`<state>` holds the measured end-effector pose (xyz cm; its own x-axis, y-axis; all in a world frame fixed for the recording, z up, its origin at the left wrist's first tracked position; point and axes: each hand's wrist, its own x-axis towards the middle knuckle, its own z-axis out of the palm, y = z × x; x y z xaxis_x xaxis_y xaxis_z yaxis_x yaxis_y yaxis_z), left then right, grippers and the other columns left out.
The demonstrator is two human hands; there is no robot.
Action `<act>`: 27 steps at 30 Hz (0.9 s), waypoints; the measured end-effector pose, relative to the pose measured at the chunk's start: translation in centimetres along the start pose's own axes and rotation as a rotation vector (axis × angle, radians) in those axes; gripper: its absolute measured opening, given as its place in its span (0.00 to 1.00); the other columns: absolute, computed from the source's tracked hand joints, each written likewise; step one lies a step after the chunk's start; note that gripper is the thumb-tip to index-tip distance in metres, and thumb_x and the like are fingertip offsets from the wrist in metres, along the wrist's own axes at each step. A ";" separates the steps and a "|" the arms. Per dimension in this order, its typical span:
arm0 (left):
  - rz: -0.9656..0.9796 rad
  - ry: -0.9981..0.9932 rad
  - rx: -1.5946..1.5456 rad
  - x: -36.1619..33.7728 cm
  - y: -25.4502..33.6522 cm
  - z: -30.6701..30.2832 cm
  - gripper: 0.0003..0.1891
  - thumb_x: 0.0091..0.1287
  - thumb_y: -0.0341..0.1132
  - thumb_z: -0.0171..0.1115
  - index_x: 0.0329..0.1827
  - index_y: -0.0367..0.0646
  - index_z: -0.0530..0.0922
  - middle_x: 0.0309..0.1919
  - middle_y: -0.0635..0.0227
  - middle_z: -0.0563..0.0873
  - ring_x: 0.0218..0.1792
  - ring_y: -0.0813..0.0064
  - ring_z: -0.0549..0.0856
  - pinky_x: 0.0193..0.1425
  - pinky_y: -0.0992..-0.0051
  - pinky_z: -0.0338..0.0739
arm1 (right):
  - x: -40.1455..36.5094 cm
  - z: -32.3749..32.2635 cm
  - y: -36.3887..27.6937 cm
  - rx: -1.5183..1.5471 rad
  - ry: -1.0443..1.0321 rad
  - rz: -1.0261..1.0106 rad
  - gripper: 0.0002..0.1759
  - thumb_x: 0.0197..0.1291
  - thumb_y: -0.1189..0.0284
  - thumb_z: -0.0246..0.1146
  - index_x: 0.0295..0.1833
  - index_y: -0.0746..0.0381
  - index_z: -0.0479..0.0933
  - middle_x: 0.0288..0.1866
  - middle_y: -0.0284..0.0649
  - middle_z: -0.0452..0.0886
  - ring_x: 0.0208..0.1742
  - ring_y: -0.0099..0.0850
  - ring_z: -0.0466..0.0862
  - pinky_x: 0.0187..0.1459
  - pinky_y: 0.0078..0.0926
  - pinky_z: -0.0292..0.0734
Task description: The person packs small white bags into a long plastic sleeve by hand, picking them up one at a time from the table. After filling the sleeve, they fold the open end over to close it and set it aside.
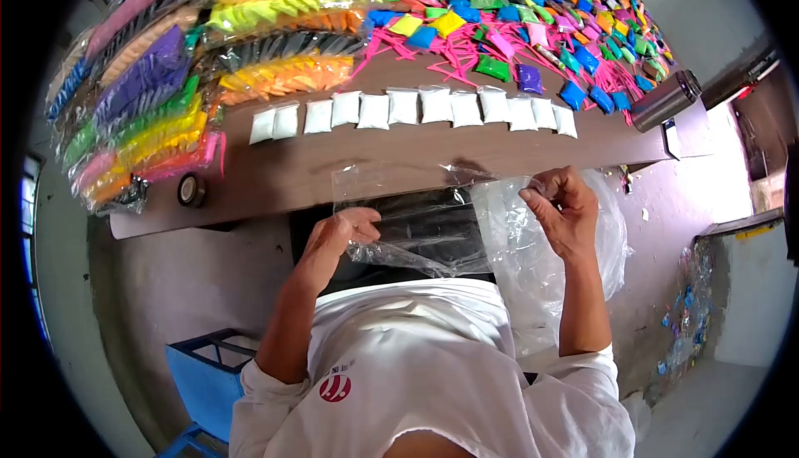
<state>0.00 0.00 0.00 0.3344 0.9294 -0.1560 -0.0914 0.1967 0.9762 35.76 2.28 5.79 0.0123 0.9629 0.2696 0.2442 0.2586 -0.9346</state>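
Both hands hold a clear plastic bag (pixel 416 208) stretched in the air just in front of the person's white shirt (pixel 433 358), at the near edge of the brown wooden table (pixel 349 158). The left hand (pixel 341 235) pinches the bag's lower left corner, its fingers curled narrow around the film. The right hand (pixel 562 208) grips the upper right edge, with thumb and fingertips pressed together on the plastic. The bag hangs crumpled between them, tilted up toward the right.

Behind the right hand and forearm, a heap of more clear plastic film (pixel 533 283) bulges down below the table edge.

A row of white powder packets (pixel 416 108) lies side by side on the table, just beyond the bag. Farther away, to the right, a wide scatter of small coloured packets (pixel 533 17) mixes with thin pink sticks (pixel 433 54). On the far left, long bagged bundles of coloured packets (pixel 150 100) are stacked. A roll of tape (pixel 191 190) sits near the left table edge, and a metal flask (pixel 666 100) lies at the right end. A blue crate (pixel 200 375) stands on the floor at the near left.
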 end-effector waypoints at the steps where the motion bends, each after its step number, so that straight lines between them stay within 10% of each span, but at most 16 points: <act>1: 0.019 0.008 -0.055 0.1 -0.3 0.1 0.33 0.74 0.61 0.54 0.59 0.35 0.79 0.51 0.58 0.84 0.50 0.69 0.83 0.62 0.69 0.74 | 0.1 0.0 -0.3 -0.050 -0.017 -0.080 0.18 0.57 0.76 0.75 0.32 0.60 0.68 0.33 0.35 0.83 0.26 0.28 0.76 0.29 0.20 0.70; 9: 0.023 0.269 0.066 0.5 1.4 0.2 0.21 0.78 0.47 0.54 0.46 0.34 0.82 0.38 0.63 0.86 0.43 0.75 0.83 0.55 0.73 0.75 | 1.2 1.9 -4.0 -0.290 -0.112 -0.572 0.19 0.50 0.78 0.78 0.32 0.60 0.70 0.31 0.39 0.82 0.25 0.26 0.78 0.27 0.22 0.71; 17: 0.178 0.267 0.199 0.9 2.3 -0.1 0.20 0.80 0.44 0.50 0.47 0.34 0.82 0.34 0.63 0.87 0.41 0.76 0.83 0.54 0.74 0.75 | 2.5 0.5 -0.7 -0.329 0.090 -0.222 0.18 0.55 0.75 0.77 0.48 0.65 0.80 0.30 0.29 0.77 0.27 0.18 0.72 0.30 0.18 0.69; 23: 0.284 0.274 0.307 3.1 2.3 -0.4 0.21 0.82 0.44 0.48 0.48 0.34 0.82 0.33 0.66 0.87 0.39 0.78 0.84 0.53 0.75 0.76 | 4.5 -1.5 1.8 0.205 0.212 0.236 0.14 0.64 0.70 0.72 0.50 0.65 0.80 0.34 0.28 0.77 0.32 0.17 0.73 0.34 0.15 0.67; 27: 0.196 0.331 0.145 4.6 2.4 -0.4 0.23 0.82 0.46 0.48 0.49 0.33 0.81 0.34 0.65 0.86 0.39 0.77 0.84 0.50 0.75 0.77 | 4.6 -0.3 0.2 -0.003 0.454 0.022 0.09 0.66 0.74 0.68 0.48 0.68 0.81 0.37 0.34 0.83 0.36 0.21 0.79 0.39 0.19 0.75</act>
<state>0.96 4.91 1.56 0.0015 0.9998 0.0179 0.0178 -0.0179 0.9997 36.15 6.76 6.91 0.4414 0.8366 0.3245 0.2423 0.2371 -0.9408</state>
